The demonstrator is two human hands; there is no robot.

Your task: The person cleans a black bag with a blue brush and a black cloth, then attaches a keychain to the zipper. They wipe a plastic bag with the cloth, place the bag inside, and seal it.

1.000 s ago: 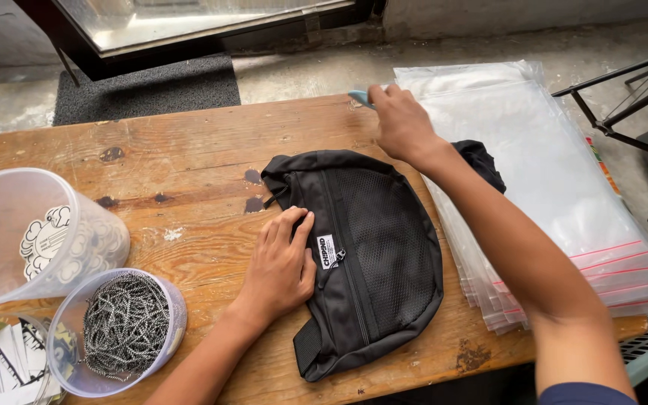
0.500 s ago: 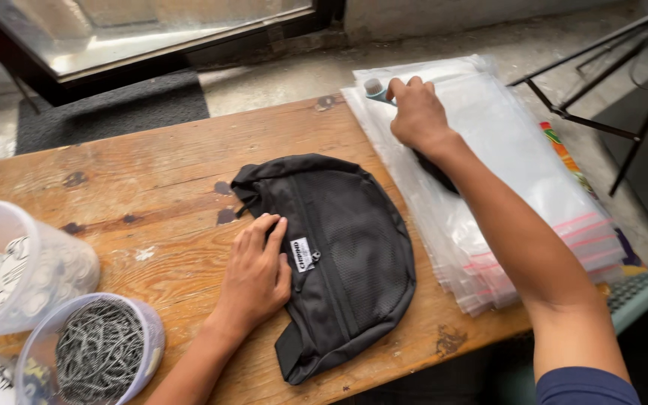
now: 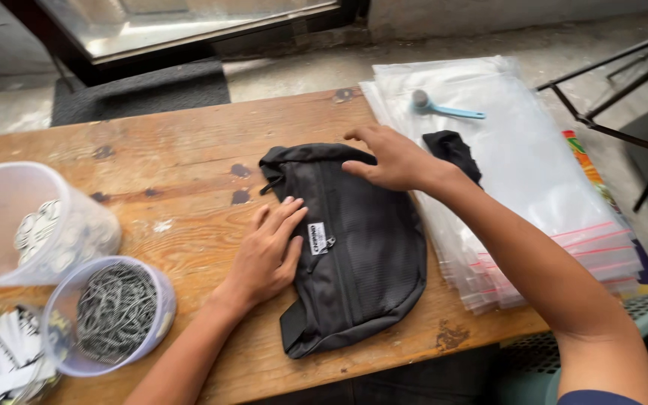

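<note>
The left hand [image 3: 268, 251] lies flat with its fingers spread on the left part of the black bag [image 3: 354, 244], and the right hand [image 3: 388, 159] lies open on the bag's top edge, so neither hand grips anything. The bag lies flat in the middle of the wooden surface [image 3: 181, 157], zipped shut as far as can be seen. It is not yet in one of the clear plastic bags [image 3: 534, 172] stacked just beside it, where a small blue tool [image 3: 444, 109] lies.

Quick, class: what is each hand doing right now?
Left hand: open, flat on the black bag.
Right hand: open, resting on the bag's top, holding nothing.
</note>
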